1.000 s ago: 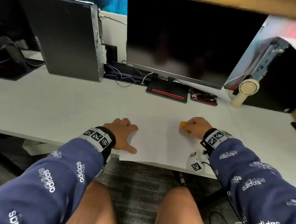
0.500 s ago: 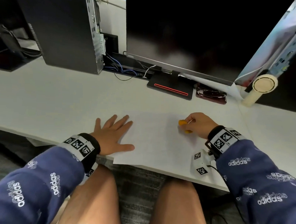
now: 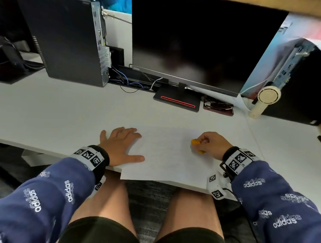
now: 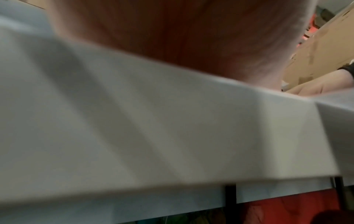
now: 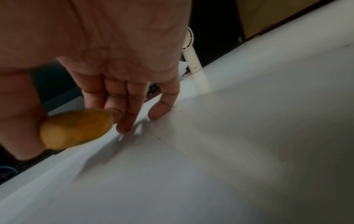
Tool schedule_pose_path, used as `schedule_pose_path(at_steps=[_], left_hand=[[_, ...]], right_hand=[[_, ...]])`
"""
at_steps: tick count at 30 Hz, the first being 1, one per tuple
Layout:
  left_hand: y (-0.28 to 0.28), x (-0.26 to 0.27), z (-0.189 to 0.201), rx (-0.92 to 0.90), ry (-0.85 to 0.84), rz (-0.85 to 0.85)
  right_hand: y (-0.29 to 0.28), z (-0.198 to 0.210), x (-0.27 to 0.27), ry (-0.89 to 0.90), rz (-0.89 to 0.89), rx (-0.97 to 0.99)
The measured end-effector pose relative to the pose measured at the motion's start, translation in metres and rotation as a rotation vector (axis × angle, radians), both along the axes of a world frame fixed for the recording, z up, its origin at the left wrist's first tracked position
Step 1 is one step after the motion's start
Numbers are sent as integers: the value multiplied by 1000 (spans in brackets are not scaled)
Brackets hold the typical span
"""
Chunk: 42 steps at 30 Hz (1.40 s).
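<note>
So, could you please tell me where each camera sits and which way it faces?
Head: on the head, facing forward and down at the desk and paper; shows the left hand resting on the paper's edge, the right hand gripping an orange object, sleeves, thighs.
Left wrist: under the left wrist, facing along the hand; blurred palm above, desk edge below.
Right wrist: under the right wrist, facing along the fingers across the desk; palm and fingers show.
Shared: head and right wrist views both show the orange object and white fan.
</note>
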<state>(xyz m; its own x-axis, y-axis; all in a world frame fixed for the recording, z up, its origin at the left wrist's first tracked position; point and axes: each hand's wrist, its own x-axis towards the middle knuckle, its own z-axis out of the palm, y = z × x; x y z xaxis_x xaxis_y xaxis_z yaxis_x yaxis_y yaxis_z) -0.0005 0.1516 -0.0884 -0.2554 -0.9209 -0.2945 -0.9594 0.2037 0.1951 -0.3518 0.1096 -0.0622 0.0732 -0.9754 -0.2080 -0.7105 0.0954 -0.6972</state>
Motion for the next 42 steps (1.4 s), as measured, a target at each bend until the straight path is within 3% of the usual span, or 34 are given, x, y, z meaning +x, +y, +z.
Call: schedule_pose_path(at_steps=[9, 15, 26, 28, 31, 35, 37, 40, 42], left_hand=[[-8, -2, -11, -5, -70, -37], [-30, -1, -1, 272, -80, -71], [-63, -15, 48, 710, -72, -21], [-72, -16, 55, 661, -107, -39], [-78, -19, 55, 432, -220, -154], [-74, -23, 43, 199, -407, -259], [-66, -19, 42, 166, -396, -221], [-48, -18, 42, 161, -335, -156], [-37, -20, 43, 160, -310, -138]], right_hand=[[-21, 0, 3, 133, 59, 3], [-41, 0, 9, 235, 87, 64], [-49, 21, 38, 238, 19, 199], [-53, 21, 49, 209, 51, 147], [-56, 19, 74, 138, 188, 83], [-44, 18, 109, 236, 381, -102], [-33, 15, 125, 211, 332, -142], [-18, 11, 137, 112, 170, 15], [-12, 11, 141, 144, 114, 71]])
